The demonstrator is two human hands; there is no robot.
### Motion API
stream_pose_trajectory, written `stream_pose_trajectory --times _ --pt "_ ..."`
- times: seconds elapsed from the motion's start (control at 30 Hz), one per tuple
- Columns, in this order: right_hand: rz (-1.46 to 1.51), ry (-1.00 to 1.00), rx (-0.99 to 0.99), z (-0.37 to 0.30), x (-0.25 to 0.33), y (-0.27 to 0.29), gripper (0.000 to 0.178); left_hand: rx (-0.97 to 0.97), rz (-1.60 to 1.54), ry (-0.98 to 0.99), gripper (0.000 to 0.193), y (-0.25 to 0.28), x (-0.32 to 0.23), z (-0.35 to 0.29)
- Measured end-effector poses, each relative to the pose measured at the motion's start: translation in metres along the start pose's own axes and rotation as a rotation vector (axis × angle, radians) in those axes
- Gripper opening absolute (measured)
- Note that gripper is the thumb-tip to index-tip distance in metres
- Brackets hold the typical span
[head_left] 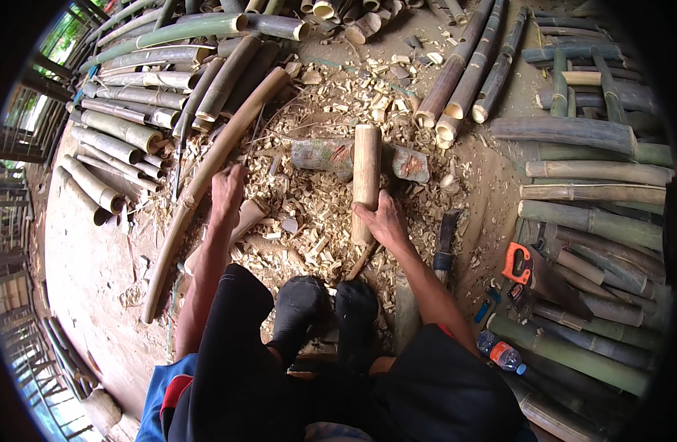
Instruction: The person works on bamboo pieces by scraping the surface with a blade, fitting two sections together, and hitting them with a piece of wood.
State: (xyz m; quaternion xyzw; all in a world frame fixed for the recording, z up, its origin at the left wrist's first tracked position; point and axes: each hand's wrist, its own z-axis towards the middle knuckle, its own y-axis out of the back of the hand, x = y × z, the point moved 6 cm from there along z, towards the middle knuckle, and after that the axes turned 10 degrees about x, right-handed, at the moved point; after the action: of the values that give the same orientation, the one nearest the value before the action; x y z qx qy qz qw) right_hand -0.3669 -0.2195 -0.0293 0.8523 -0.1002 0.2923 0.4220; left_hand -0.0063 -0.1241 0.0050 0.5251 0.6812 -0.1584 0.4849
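My right hand (383,220) grips the lower end of a pale, peeled bamboo piece (366,166), thumb across its side. The piece stretches away from me over a short, rough-barked log (321,156) that lies crosswise on the ground. My left hand (228,193) is closed in a fist just right of a long, curved brown bamboo pole (206,177). A thin dark line runs up from that fist, too narrow to identify. Pale wood chips (320,217) cover the ground around both hands and my dark-socked feet.
Bamboo lengths (143,77) are piled at the far left, with more poles (463,74) at the far right. Stacked bamboo (589,191) lines the right side. An orange-handled saw (520,264) and plastic bottle (506,356) lie there. A dark-handled tool (446,243) lies beside my right forearm.
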Motion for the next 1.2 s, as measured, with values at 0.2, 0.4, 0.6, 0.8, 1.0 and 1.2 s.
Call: stream_pose_trajectory --times 0.2,0.4,0.6,0.8,1.0,1.2 --pt "-0.026 -0.185 -0.009 -0.038 0.016 0.026 0.093 0.299 -0.186 -0.159 0.026 -0.039 -0.027 -0.064" --pt "0.038 -0.131 -0.118 -0.100 -0.001 0.053 0.062 0.411 -0.181 -0.180 0.022 -0.036 -0.026 -0.081" --pt "0.870 0.267 0.049 -0.081 0.079 0.005 0.068 0.454 -0.100 -0.419 0.051 -0.091 -0.002 -0.139" --pt "1.277 0.047 -0.118 -0.100 0.045 -0.021 0.033 -0.131 0.721 -0.408 0.078 -0.005 -0.015 -0.072" --pt "1.026 0.175 -0.119 -0.102 0.028 0.007 0.031 -0.334 1.014 -0.070 0.042 0.154 0.073 -0.012" --pt "0.939 0.097 -0.223 -0.070 0.044 0.115 0.054 -0.368 0.800 -0.513 0.043 0.119 -0.029 -0.064"
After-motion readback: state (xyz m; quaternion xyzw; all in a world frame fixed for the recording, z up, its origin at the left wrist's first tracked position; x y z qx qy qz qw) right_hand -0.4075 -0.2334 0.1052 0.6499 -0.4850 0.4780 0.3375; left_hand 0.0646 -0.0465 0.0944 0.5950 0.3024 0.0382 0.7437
